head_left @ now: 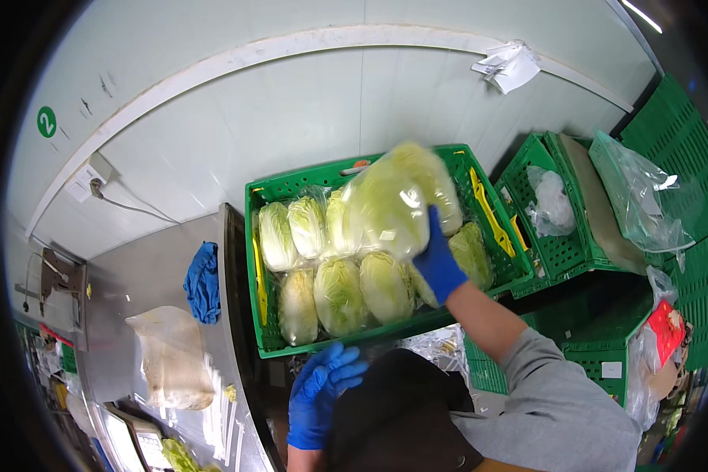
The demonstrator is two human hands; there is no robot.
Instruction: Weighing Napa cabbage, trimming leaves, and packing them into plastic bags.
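My right hand, in a blue glove, grips the near right side of a napa cabbage in clear plastic. It is tilted above the back rows of a green crate, slightly smeared by motion, and hides what lies beneath it. Several more wrapped cabbages lie in the crate, among them a pale one at the back left and a greener one in the front row. Just outside the crate's front edge, my left hand, also gloved in blue, is open with its fingers extended, holding nothing.
Left of the crate, a metal table bears a crumpled blue cloth or glove and a pale sheet. Green crates with plastic bags stand at the right. A white wall rises behind.
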